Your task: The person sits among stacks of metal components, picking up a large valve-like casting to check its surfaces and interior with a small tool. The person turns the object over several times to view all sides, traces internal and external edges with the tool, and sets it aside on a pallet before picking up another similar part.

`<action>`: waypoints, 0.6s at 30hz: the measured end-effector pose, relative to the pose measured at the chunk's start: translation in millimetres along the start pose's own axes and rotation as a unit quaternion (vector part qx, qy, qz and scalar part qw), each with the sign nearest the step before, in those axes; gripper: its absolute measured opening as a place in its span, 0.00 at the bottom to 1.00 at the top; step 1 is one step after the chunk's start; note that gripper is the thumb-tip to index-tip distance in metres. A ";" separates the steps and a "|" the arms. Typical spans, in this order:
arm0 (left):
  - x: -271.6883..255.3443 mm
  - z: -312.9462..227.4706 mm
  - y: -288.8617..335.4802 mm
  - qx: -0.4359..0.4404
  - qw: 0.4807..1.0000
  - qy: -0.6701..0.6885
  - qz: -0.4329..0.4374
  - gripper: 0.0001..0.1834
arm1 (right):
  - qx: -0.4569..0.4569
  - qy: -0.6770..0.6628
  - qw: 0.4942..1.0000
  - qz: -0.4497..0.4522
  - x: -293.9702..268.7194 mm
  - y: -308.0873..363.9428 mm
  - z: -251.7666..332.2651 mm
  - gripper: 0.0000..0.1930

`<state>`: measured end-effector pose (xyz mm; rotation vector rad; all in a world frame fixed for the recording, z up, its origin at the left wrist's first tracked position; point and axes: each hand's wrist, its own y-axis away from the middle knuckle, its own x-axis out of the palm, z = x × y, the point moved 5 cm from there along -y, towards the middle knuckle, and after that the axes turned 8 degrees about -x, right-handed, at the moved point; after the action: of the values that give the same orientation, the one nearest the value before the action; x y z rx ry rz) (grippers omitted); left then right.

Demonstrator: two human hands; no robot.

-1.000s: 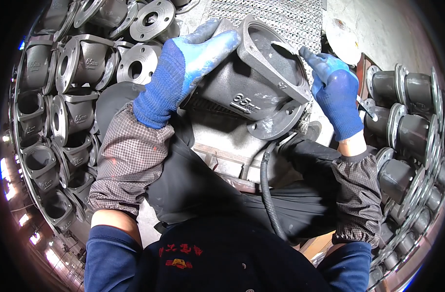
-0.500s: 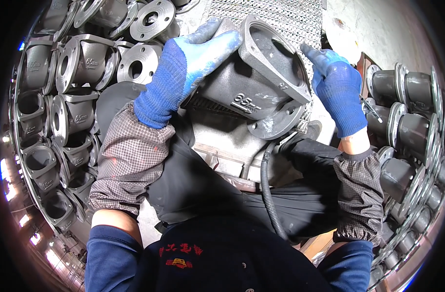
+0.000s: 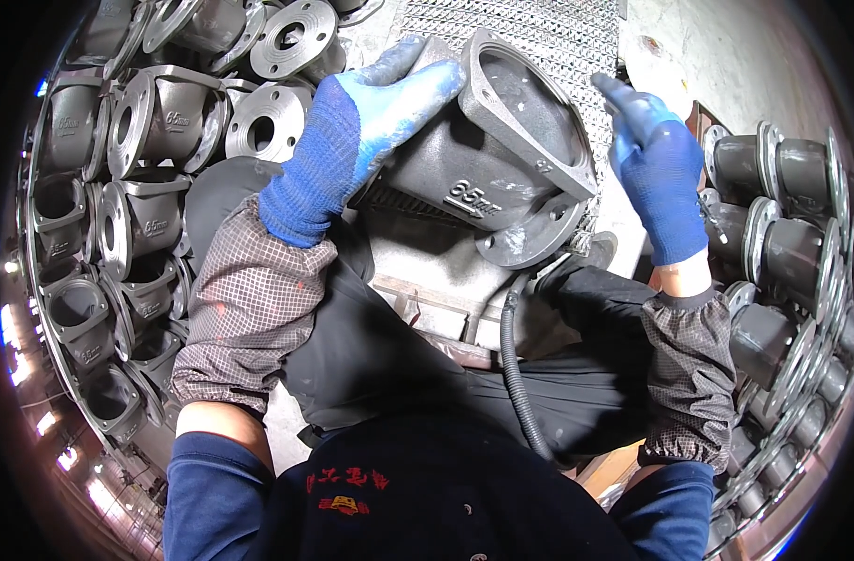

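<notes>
A dark grey cast-metal valve body (image 3: 445, 168), with a square flange facing up and a round flange low on its right side, lies tilted in front of me. Gloved in blue, my left hand (image 3: 375, 107) is closed around its upper left end. The body's square opening shows a smooth hollow inside with pale smudges. My right hand (image 3: 656, 159), also gloved, is off to the right of the casting without touching it. Its forefinger is stretched out and the thumb stands apart; the other fingers are partly hidden, and nothing shows between them.
Similar flanged castings (image 3: 165, 122) are stacked at the left, and more pipe-like flanged ones (image 3: 796, 252) stand at the right. A patterned metal mat (image 3: 530, 37) extends beyond the held casting. A ribbed grey hose (image 3: 516, 374) runs down over my lap.
My right hand has moved slightly right, away from the casting's square opening. The left hand and the valve body stay in place.
</notes>
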<state>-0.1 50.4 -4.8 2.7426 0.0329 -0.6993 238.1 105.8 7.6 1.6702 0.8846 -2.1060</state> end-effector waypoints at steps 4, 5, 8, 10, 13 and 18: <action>1.4 0.1 -0.3 -0.022 1.000 0.022 -0.003 0.21 | 0.159 -0.339 0.921 -0.105 7.4 17.2 -23.1 0.18; 2.4 2.0 -0.6 -0.030 0.999 0.028 -0.001 0.21 | 0.160 -0.337 0.922 -0.107 4.7 20.3 -21.9 0.18; -0.5 10.6 4.0 0.030 0.994 0.105 -0.001 0.21 | 0.324 -0.472 0.814 -0.102 7.1 35.2 -7.2 0.16; -1.6 17.1 3.6 0.099 0.987 0.128 0.009 0.21 | 0.378 -0.539 0.743 -0.123 18.4 55.1 -2.1 0.16; -2.0 20.1 -3.6 0.090 0.968 0.229 0.040 0.26 | 0.436 -0.566 0.689 -0.122 54.2 93.5 7.1 0.17; -11.7 17.4 0.2 0.249 0.967 -0.019 -0.044 0.18 | 0.411 -0.609 0.673 -0.083 107.0 112.6 43.1 0.15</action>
<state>-18.5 45.6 -13.7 3.2205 -0.0342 -0.8876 242.4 6.9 -119.6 -0.0550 -0.4418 -3.1260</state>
